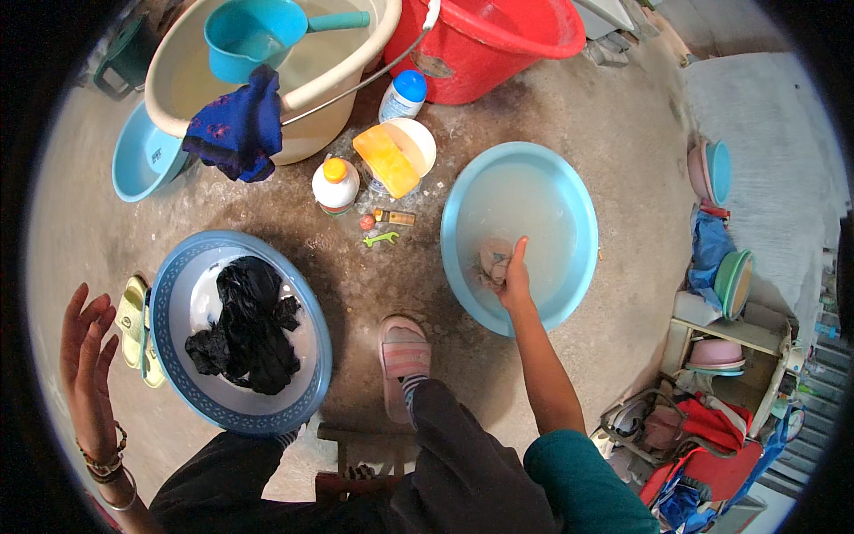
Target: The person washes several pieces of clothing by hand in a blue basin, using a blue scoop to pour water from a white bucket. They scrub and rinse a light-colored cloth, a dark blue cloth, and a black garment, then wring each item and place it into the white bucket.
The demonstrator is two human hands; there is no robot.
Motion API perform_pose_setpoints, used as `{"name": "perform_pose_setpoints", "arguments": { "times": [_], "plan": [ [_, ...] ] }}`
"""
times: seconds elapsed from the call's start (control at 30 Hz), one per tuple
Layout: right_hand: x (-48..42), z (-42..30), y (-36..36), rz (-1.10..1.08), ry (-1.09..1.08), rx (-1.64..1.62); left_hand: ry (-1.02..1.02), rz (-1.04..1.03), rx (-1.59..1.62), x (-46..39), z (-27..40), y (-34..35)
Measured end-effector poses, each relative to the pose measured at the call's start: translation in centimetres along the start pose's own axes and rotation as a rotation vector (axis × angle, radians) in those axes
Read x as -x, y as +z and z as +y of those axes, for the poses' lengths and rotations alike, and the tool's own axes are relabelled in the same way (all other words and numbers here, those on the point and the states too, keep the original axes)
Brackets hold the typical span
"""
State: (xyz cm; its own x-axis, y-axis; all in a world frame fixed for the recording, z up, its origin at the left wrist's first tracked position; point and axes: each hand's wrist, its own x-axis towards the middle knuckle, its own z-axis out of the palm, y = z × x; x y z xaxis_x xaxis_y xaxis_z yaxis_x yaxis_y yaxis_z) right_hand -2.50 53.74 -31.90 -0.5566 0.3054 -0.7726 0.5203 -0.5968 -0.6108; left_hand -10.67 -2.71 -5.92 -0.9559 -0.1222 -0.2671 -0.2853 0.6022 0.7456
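My right hand (512,277) dips into cloudy water in a light blue plastic basin (586,220), its thumb raised, touching a light-coloured cloth (496,257) under the surface; whether the fingers grip it cannot be told. My left hand (89,360), with bracelets at the wrist, is raised at the far left, fingers apart and empty. Between my hands, nearer the left one, a darker blue patterned basin (320,334) holds wet black cloth (250,327) with suds. An orange bar of soap (387,160) lies across a white dish (421,143), behind a white bottle with a yellow cap (335,187).
A cream tub (320,137) holds water and a teal dipper (253,40); a blue cloth (239,130) hangs over its rim. Beside it stand a red tub (467,63) and a blue-capped container (403,97). Green slippers (133,320) lie left. Piled clothes (714,420) are at right.
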Motion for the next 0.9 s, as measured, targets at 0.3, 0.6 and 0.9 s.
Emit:
{"name": "perform_pose_setpoints", "arguments": {
  "times": [0.3, 0.6, 0.9],
  "plan": [
    [2.8, -5.2, 2.3, -0.022, -0.184, -0.128, 0.028, 0.071, 0.020, 0.3, 0.9, 0.1],
    [5.9, -10.8, 4.2, -0.010, -0.344, -0.241, 0.084, 0.126, 0.053, 1.3, 2.0, -0.4],
    [5.6, -13.5, 3.7, 0.265, -0.365, 0.049, 0.107, 0.186, 0.064, 2.4, 2.6, -1.5]
  ]
}}
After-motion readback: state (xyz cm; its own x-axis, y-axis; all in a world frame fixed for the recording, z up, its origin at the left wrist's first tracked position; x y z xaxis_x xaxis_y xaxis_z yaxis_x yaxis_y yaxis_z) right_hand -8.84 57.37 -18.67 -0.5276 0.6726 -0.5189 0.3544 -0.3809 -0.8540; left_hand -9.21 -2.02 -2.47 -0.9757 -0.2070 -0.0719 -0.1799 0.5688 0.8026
